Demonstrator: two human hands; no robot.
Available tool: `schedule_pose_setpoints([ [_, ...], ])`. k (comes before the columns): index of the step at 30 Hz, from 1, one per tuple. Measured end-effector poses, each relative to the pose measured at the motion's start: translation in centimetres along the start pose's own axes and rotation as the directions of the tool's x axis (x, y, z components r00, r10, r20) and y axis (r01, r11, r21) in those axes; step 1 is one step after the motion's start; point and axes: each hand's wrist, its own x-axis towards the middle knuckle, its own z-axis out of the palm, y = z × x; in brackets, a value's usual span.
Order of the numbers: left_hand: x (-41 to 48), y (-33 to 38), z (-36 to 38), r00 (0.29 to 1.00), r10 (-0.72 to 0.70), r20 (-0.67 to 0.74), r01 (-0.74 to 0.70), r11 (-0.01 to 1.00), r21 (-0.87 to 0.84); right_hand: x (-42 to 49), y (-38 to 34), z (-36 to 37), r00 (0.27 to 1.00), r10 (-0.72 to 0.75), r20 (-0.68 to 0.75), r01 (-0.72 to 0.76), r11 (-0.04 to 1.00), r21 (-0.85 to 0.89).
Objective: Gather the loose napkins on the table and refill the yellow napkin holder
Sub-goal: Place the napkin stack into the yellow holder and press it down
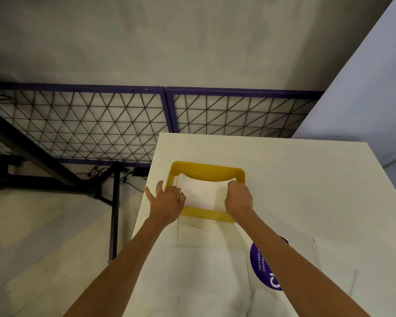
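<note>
The yellow napkin holder (207, 171) lies flat near the left edge of the white table (306, 179). A white napkin stack (202, 193) sits inside its frame. My left hand (166, 202) grips the stack's left edge, with thumb and outer fingers spread over the holder's left rim. My right hand (238, 199) is closed on the stack's right edge at the holder's right side. More loose white napkins (204, 259) lie on the table between my forearms, and another pile (343, 266) lies to the right.
A round purple sticker (261, 266) with white text is on the table under my right forearm. The table's left edge drops to the floor, where black table legs, cables and a purple wire-mesh fence (101, 124) stand. A white wall panel rises at right.
</note>
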Motion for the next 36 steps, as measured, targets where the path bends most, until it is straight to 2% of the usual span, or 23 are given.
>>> schedule_pose_setpoints([
  [3,-0.2,0.1,0.0,1.0,0.023,-0.01,-0.022,0.997,0.071,-0.1,0.2,0.1,0.997,-0.069,-0.029,0.069,0.998,-0.001],
  [4,-0.3,0.2,0.1,0.998,0.027,-0.05,-0.024,0.998,0.061,-0.1,0.6,0.3,0.992,-0.108,-0.061,0.11,0.994,0.025],
  [6,-0.3,0.1,0.3,0.976,0.042,-0.213,-0.049,0.998,-0.026,-0.2,1.6,0.7,0.969,-0.178,-0.169,0.195,0.977,0.087],
  [8,-0.4,0.1,0.5,0.92,0.025,-0.391,-0.093,0.983,-0.156,-0.4,2.7,0.9,0.94,-0.152,-0.307,0.206,0.967,0.152],
  [10,-0.6,0.2,0.2,0.895,-0.073,-0.441,-0.061,0.957,-0.282,-0.8,3.8,0.8,0.926,-0.037,-0.376,0.144,0.955,0.26],
  [11,-0.5,0.0,0.1,0.9,-0.145,-0.411,0.0,0.943,-0.332,-0.9,4.2,0.8,0.934,0.039,-0.354,0.084,0.942,0.326],
  [13,-0.2,-0.4,0.3,0.924,-0.264,-0.277,0.158,0.923,-0.351,-0.9,5.0,1.0,0.973,0.126,-0.193,-0.048,0.929,0.368],
  [15,0.0,-0.8,0.8,0.937,-0.292,-0.19,0.225,0.924,-0.311,-1.1,5.3,1.5,0.993,0.11,-0.037,-0.089,0.924,0.372],
  [16,-0.1,-0.9,0.9,0.94,-0.296,-0.172,0.23,0.918,-0.322,-1.1,5.3,1.8,0.996,0.089,-0.012,-0.077,0.918,0.39],
  [21,-0.1,-0.8,1.3,0.943,-0.312,-0.116,0.212,0.831,-0.514,-0.5,4.9,2.2,0.994,0.084,-0.065,-0.055,0.929,0.366],
  [26,-0.1,-1.0,1.3,0.946,-0.318,-0.069,0.225,0.792,-0.567,0.8,4.5,1.9,0.992,0.096,-0.081,-0.06,0.929,0.365],
  [32,0.1,-1.1,0.9,0.942,-0.325,-0.087,0.216,0.781,-0.586,1.7,4.2,1.8,0.991,0.109,-0.077,-0.074,0.93,0.359],
  [36,-0.1,-1.1,0.7,0.935,-0.348,-0.067,0.246,0.772,-0.586,1.4,4.1,1.5,0.996,0.089,-0.025,-0.073,0.923,0.377],
])
